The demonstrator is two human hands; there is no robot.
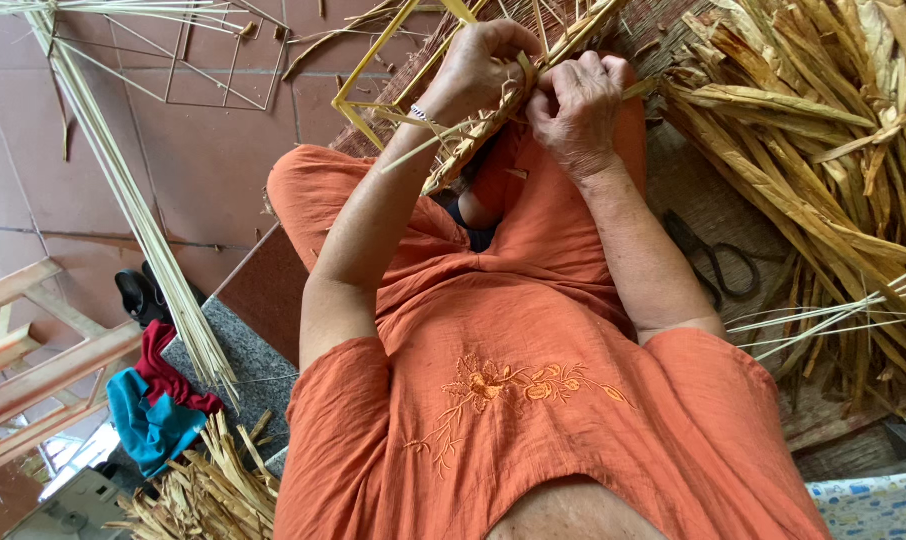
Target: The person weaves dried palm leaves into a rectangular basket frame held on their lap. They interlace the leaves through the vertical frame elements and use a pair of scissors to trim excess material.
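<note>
A woven strip of dry leaves lies along one bar of a yellow wire frame, above the lap, and both hands pinch it: the left hand closes its grip on the upper part, the right hand presses a leaf strand just beside it. Only this one bar looks covered, so I judge the weaving is at an early stage. A big pile of dry leaves waits at the right, black scissors lie near it, and thin reeds lean on the tiled floor.

Black scissors lie by a big pile of dry leaves. Red and blue cloths sit near a wooden chair.
</note>
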